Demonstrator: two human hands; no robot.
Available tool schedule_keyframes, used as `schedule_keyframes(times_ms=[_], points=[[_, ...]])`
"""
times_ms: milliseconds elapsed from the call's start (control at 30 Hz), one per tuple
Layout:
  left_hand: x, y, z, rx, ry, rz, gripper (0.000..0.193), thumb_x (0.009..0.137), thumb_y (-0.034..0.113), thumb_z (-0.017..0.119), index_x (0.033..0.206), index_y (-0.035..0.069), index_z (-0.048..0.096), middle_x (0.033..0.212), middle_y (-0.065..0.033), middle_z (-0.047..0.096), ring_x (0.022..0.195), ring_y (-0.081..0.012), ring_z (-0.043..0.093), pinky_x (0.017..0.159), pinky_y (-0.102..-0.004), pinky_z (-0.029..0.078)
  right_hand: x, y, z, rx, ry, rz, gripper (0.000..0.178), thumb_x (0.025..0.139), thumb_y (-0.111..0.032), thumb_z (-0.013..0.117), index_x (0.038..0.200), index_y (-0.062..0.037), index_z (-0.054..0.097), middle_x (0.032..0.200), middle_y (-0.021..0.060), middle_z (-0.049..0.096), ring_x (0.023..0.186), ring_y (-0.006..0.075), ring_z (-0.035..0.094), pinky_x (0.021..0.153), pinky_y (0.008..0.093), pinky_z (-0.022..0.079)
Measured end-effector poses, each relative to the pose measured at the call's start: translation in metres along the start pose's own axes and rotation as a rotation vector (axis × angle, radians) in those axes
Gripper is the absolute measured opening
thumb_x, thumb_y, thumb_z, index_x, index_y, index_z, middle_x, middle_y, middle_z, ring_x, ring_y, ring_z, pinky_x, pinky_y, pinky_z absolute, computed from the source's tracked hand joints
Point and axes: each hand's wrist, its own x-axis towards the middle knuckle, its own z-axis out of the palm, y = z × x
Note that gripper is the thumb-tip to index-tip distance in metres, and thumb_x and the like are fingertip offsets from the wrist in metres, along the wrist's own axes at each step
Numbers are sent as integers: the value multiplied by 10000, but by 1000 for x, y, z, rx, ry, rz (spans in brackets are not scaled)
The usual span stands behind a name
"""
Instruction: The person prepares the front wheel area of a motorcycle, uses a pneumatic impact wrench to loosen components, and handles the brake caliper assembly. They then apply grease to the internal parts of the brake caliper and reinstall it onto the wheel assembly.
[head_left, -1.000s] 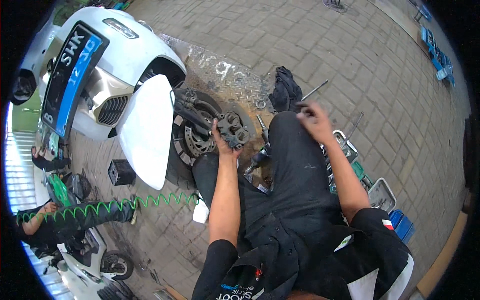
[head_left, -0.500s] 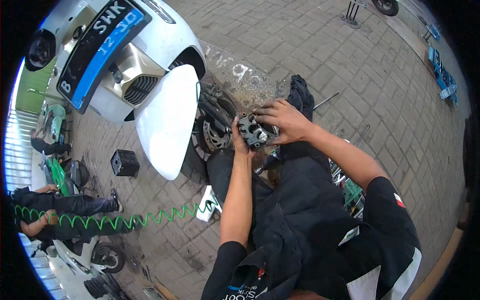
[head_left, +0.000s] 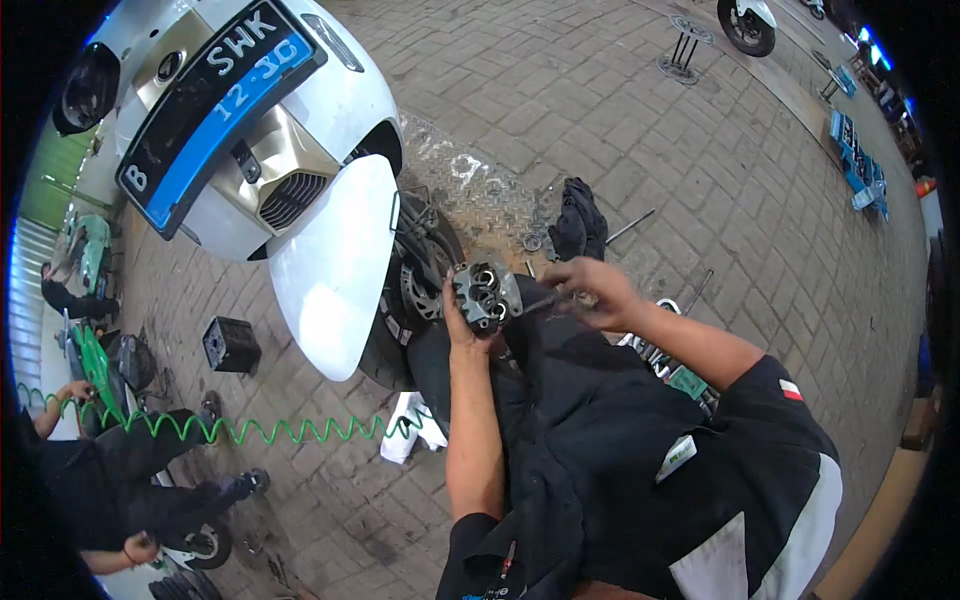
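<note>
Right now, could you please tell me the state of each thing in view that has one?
Brake caliper: held, bores exposed.
Left hand: gripping the brake caliper.
Right hand: beside the brake caliper, fingers bent, contents unclear.
Dark cloth: crumpled on the ground.
Green hose: coiled, stretched out.
Green tool case: open, partly hidden.

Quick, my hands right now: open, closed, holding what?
Left hand: holding the metal brake caliper.
Right hand: partly curled near the caliper; too blurred to tell if it holds anything.

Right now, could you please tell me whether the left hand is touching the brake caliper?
Touching; the head view shows the left hand wrapped against the left edge of the brake caliper.
</note>
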Motion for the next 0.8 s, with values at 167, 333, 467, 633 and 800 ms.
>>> schedule_keyframes(times_ms=[167, 333, 467, 633, 800], points=[[2, -5, -10, -82, -42, -32, 511, 901, 495, 522, 1178, 72, 602, 1081, -103, 672, 952, -285, 665, 821, -448, 566, 0, 86, 1, 675, 373, 801, 90, 860, -23, 590, 921, -32, 524, 890, 100, 647, 845, 197, 651, 733, 336, 525], [-5, -4, 6, -32, 69, -11, 447, 924, 463, 512, 1126, 79, 620, 1021, -96, 683, 900, -257, 675, 776, -410, 569, -54, 268, 53, 611, 457, 1262, 207, 848, -126, 588, 984, 16, 524, 836, 87, 614, 714, 165, 595, 621, 316, 502], [-8, 2, -4, -76, 46, -40, 512, 920, 492, 494, 1201, 77, 598, 1129, -112, 662, 1005, -295, 650, 861, -453, 547, -110, 352, 120, 278, 298, 1418, 411, 793, -168, 603, 1156, 14, 538, 916, 103, 625, 766, 221, 595, 714, 335, 496], [-7, 0, -12, -148, 39, -94, 512, 914, 486, 513, 1208, 73, 591, 1136, -120, 657, 999, -302, 647, 858, -454, 540, -159, 415, 147, -76, 365, 1130, 557, 728, 26, 641, 1255, 13, 462, 942, 141, 645, 789, 213, 630, 726, 343, 504], [-9, 4, -12, -29, 298, -35, 489, 906, 460, 543, 1162, 48, 605, 1071, -123, 673, 946, -274, 660, 829, -431, 548, -140, 378, 161, -65, 278, 1156, 513, 685, -26, 736, 1164, 4, 553, 1002, 156, 652, 880, 281, 648, 805, 367, 509]])
